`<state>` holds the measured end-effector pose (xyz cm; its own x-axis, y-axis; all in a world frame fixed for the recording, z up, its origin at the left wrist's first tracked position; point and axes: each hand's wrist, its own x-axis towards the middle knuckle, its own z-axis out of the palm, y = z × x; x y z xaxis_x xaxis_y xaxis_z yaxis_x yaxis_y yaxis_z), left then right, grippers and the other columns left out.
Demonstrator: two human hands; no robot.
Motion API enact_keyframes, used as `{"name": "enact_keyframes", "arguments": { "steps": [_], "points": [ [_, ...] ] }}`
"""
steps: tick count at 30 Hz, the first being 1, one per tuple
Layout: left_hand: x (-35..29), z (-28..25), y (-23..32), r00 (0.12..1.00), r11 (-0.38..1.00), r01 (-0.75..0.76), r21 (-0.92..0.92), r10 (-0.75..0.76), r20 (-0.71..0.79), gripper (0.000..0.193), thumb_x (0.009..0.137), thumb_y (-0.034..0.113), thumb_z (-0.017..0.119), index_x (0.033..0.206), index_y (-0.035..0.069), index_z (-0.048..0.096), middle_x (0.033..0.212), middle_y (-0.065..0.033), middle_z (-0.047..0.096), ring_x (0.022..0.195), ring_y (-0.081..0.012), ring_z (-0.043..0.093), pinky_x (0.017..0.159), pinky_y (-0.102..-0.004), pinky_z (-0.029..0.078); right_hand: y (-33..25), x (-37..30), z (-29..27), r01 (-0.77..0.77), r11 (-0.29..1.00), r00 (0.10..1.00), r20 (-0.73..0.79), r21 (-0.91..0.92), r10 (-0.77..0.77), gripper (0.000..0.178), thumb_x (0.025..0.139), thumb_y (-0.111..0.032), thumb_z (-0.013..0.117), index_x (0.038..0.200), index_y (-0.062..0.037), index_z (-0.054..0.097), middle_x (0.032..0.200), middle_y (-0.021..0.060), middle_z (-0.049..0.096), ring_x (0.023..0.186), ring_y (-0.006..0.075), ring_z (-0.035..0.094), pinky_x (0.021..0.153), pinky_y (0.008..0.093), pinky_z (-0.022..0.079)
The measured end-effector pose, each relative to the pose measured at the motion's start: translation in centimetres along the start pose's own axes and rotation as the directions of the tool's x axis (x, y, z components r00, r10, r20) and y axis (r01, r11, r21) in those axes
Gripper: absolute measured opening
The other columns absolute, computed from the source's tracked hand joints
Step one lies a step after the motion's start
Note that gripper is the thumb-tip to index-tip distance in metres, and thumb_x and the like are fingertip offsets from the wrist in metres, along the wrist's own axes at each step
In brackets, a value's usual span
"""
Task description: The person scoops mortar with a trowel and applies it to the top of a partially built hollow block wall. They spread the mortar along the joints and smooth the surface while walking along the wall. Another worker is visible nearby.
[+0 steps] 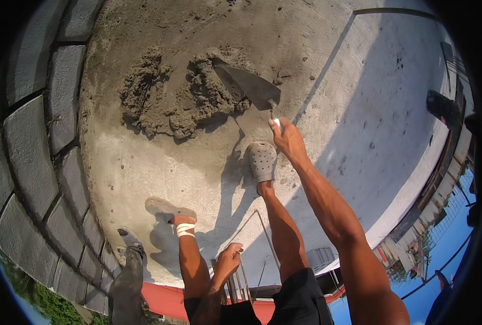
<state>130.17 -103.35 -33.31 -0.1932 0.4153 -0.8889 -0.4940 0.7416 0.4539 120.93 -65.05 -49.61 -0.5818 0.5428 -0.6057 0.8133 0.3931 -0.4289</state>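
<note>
My right hand (290, 142) is closed around the handle of a pointed trowel (254, 86), held out ahead of me. The far edge of its blade touches the right side of a heap of wet grey mortar (184, 105) on the concrete floor. The heap is lumpy, with a deep groove through its middle. Close to my body, between my knees, is my left hand (228, 262) with its fingers curled in. Whatever it may hold is hidden.
A grey block wall (30, 151) runs along the left, with another person's leg and shoe (130, 241) beside it. My feet wear grey clogs (262, 160). Thin rods (243, 281) show behind my left hand. A dark object (442, 107) lies at the slab's right edge.
</note>
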Motion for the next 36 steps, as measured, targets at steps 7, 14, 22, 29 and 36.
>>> {"name": "enact_keyframes", "arguments": {
  "steps": [7,14,22,29,36],
  "points": [
    [0.6,-1.0,-1.2,0.995,0.996,0.085,0.023,-0.086,0.047,0.028,0.089,-0.001,0.047,0.114,0.004,0.058,0.100,-0.0156,0.070,0.095,-0.0296,0.069,0.080,-0.0365,0.054,5.7,1.9,-2.4,-0.455,0.865,0.890,0.077,0.212,0.449,0.051,0.103,-0.048,0.032,0.092,-0.0041,0.057,0.054,0.0018,0.043,0.044,0.0132,0.044,0.042,0.0316,0.038],
    [0.4,1.1,-1.9,0.998,1.000,0.005,0.031,-0.007,0.054,0.025,0.091,0.001,0.052,0.115,0.003,0.058,0.101,-0.0169,0.070,0.096,-0.0267,0.070,0.084,-0.0353,0.054,-4.9,12.8,3.2,-0.186,0.948,0.937,0.336,0.260,0.093,0.054,0.102,-0.046,0.036,0.082,0.0000,0.056,0.055,0.0062,0.048,0.044,0.0190,0.048,0.044,0.0362,0.042],
    [0.1,-1.2,-0.2,0.996,0.990,-0.081,-0.119,0.076,-0.053,0.025,0.092,0.000,0.048,0.116,0.003,0.057,0.102,-0.0154,0.070,0.096,-0.0259,0.070,0.084,-0.0358,0.054,-10.2,6.6,-0.7,-0.330,0.866,0.838,0.539,0.376,0.085,0.048,0.102,-0.045,0.040,0.089,-0.0028,0.058,0.056,0.0003,0.045,0.043,0.0123,0.042,0.039,0.0309,0.033],
    [-3.7,-3.0,0.8,0.969,0.965,-0.180,-0.188,0.142,-0.202,0.031,0.085,-0.003,0.049,0.114,0.005,0.058,0.098,-0.0148,0.070,0.095,-0.0288,0.069,0.078,-0.0357,0.053,-18.5,-2.8,-7.2,-0.192,0.961,0.835,0.548,0.198,0.054,0.052,0.099,-0.052,0.043,0.089,-0.0029,0.058,0.054,-0.0011,0.043,0.042,0.0107,0.039,0.039,0.0294,0.031],
    [-10.0,-6.1,0.3,0.929,0.940,-0.247,-0.234,0.160,-0.334,0.032,0.084,-0.003,0.047,0.114,0.003,0.057,0.100,-0.0156,0.069,0.097,-0.0327,0.068,0.083,-0.0400,0.053,-40.6,-14.1,-12.8,0.110,0.977,0.722,0.690,-0.185,0.049,0.050,0.100,-0.048,0.048,0.085,-0.0008,0.058,0.053,0.0009,0.043,0.042,0.0109,0.040,0.038,0.0296,0.031]
  ]
}}
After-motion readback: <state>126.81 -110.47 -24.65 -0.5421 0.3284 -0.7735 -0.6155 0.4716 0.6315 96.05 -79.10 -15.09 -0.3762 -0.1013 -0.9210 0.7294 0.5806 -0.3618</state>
